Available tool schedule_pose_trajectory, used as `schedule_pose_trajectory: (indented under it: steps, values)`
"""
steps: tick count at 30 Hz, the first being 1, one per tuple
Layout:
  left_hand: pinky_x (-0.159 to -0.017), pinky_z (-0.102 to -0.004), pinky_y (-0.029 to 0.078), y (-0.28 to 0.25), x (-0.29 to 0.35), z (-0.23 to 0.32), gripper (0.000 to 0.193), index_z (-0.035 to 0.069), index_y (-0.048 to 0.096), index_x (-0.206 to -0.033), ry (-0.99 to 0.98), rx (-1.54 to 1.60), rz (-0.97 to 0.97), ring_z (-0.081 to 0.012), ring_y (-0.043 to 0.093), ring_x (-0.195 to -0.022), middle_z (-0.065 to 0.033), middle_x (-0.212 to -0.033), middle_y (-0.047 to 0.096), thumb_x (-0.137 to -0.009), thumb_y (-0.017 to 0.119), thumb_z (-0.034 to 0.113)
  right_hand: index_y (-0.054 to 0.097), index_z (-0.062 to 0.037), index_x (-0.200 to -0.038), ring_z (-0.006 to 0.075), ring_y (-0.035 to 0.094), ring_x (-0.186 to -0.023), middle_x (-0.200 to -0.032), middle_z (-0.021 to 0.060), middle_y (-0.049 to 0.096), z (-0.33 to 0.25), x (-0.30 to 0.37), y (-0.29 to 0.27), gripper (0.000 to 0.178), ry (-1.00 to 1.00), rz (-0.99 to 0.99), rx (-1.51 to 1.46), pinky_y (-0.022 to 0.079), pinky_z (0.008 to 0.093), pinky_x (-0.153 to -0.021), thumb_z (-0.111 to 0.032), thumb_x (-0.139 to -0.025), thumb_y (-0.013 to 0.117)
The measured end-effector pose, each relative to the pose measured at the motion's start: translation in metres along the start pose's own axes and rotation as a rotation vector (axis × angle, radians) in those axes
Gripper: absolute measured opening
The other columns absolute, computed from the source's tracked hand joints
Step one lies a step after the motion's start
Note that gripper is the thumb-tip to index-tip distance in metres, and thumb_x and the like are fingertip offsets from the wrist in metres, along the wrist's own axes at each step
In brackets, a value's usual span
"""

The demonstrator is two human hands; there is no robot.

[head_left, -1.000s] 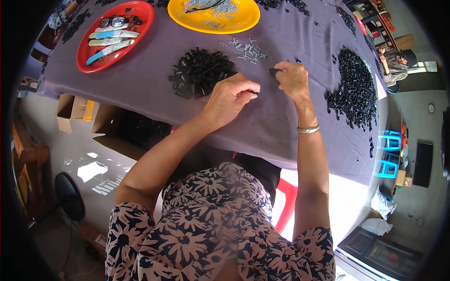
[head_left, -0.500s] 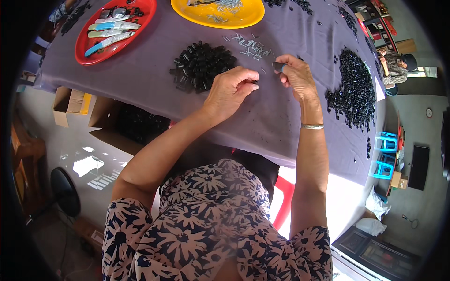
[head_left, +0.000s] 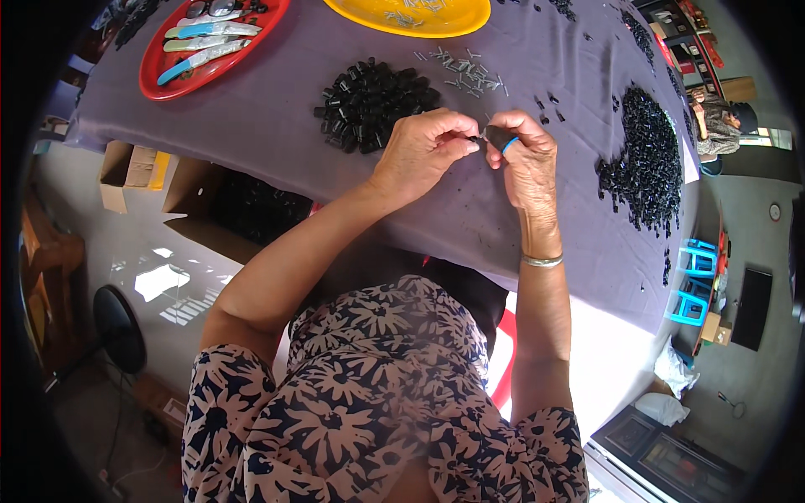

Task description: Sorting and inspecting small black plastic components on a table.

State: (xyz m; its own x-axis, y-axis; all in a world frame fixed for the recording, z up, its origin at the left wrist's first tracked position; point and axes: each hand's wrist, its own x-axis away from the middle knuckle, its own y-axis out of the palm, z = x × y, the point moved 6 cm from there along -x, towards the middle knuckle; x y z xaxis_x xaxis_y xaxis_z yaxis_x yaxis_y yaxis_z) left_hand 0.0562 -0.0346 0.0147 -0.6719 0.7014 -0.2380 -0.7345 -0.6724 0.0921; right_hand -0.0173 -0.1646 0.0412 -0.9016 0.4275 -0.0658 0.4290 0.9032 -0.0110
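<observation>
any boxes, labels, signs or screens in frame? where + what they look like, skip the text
Small cardboard box: on the floor left of the table, open, brown with a yellow flap.
Large cardboard box: beside it under the table edge, open, brown, dark pieces inside.
Dark flat panel: far right on the floor, black rectangle, possibly a screen; cannot tell.
No labels or signs that can be made out.

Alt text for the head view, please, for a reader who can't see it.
Over a grey-clothed table, the person's left hand and right hand meet, pinching a small black part between them. Behind lie a pile of black pieces, scattered metal pins, a red tray and a yellow dish.
</observation>
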Motion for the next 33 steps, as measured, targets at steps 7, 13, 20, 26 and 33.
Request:
schedule_pose_trajectory:
  steps: [7,13,20,26,33]
  values:
    - [-0.075,-0.0206,0.049,0.000,0.000,-0.004,0.021,-0.001,0.062,-0.105,-0.009,0.029,-0.004,-0.0049,0.057,-0.085,-0.0010,-0.091,0.062,-0.085,0.066,-0.003,0.064,0.0010,-0.092,0.0076,0.050,-0.061,-0.079,0.0022,0.059,0.010,0.003,0.005,0.020,-0.085,0.024,-0.106,0.042,0.0220,-0.055,0.009,-0.081,0.048]
    - [-0.070,-0.0255,0.053,-0.002,0.001,0.000,0.029,0.000,0.060,-0.110,0.055,0.001,0.071,-0.0121,0.065,-0.073,-0.0076,-0.084,0.067,-0.081,0.064,-0.002,0.062,0.0029,-0.093,0.0090,0.049,-0.060,-0.080,0.0022,0.056,0.005,0.006,0.005,0.028,-0.116,0.040,0.027,0.042,0.0233,-0.055,0.013,-0.076,0.042]
    - [-0.066,-0.0281,0.052,0.001,0.002,0.006,0.036,0.002,0.059,-0.114,0.138,-0.126,0.035,-0.0168,0.063,-0.068,-0.0079,-0.082,0.066,-0.079,0.063,-0.004,0.061,0.0000,-0.088,0.0031,0.051,-0.061,-0.076,-0.0007,0.057,-0.013,0.000,0.006,0.022,-0.100,-0.072,0.307,0.046,0.0193,-0.051,0.012,-0.073,0.051]
    - [-0.068,-0.0283,0.053,0.002,0.003,0.012,0.041,0.003,0.055,-0.120,0.147,-0.186,0.036,-0.0168,0.064,-0.070,-0.0080,-0.081,0.065,-0.080,0.063,-0.004,0.061,0.0000,-0.087,0.0052,0.057,-0.063,-0.078,0.0006,0.059,-0.017,0.004,0.013,0.021,-0.042,-0.059,0.324,0.050,0.0196,-0.050,0.012,-0.073,0.052]
    - [-0.071,-0.0258,0.052,-0.001,0.003,0.011,0.042,0.004,0.052,-0.124,0.101,-0.072,0.038,-0.0111,0.064,-0.078,-0.0056,-0.085,0.063,-0.084,0.061,-0.005,0.061,0.0040,-0.095,0.0107,0.063,-0.066,-0.086,0.0054,0.061,-0.005,0.010,0.015,0.025,-0.082,0.064,0.052,0.056,0.0221,-0.051,0.016,-0.076,0.050]
